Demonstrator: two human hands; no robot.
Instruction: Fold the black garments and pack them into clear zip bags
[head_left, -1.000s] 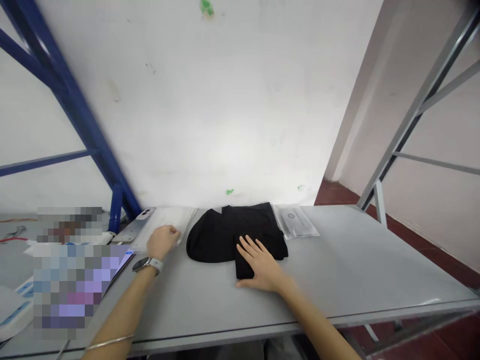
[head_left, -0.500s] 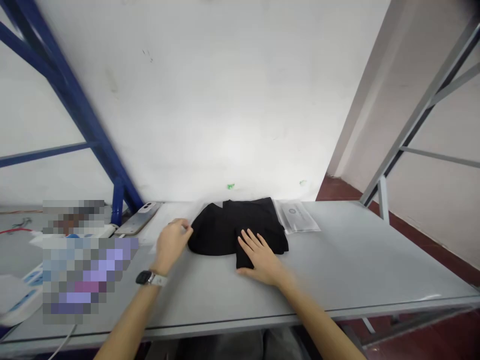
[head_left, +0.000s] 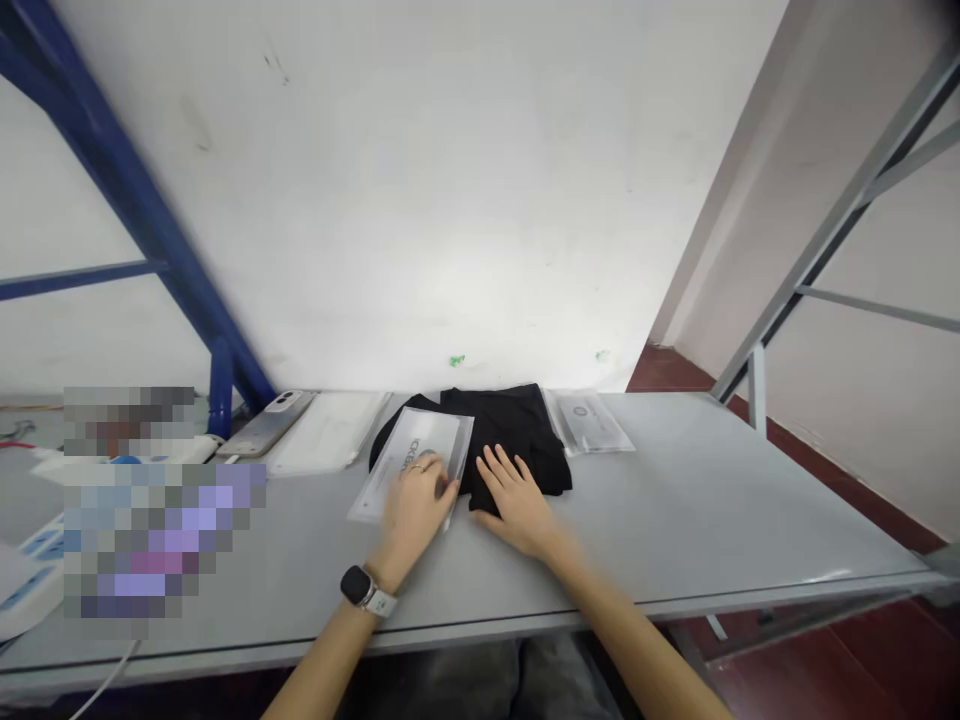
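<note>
A folded black garment [head_left: 517, 435] lies near the back of the grey table [head_left: 712, 520]. My right hand [head_left: 517, 500] rests flat on its front edge, fingers spread. My left hand [head_left: 416, 505], with a watch on the wrist, grips the near end of a clear plastic bag [head_left: 416, 455] that lies partly over the garment's left side. The fingers are curled on the bag.
A stack of clear bags [head_left: 326, 440] and a phone [head_left: 266, 422] lie at the back left. Another clear bag [head_left: 589, 420] sits right of the garment. Blurred items and a white cable [head_left: 105, 680] fill the left. A blue rack post [head_left: 217, 385] and grey frame [head_left: 757, 390] flank the table.
My left hand has moved right from the bag stack, bringing one clear bag over the garment's left side. My right hand has stayed on the garment.
</note>
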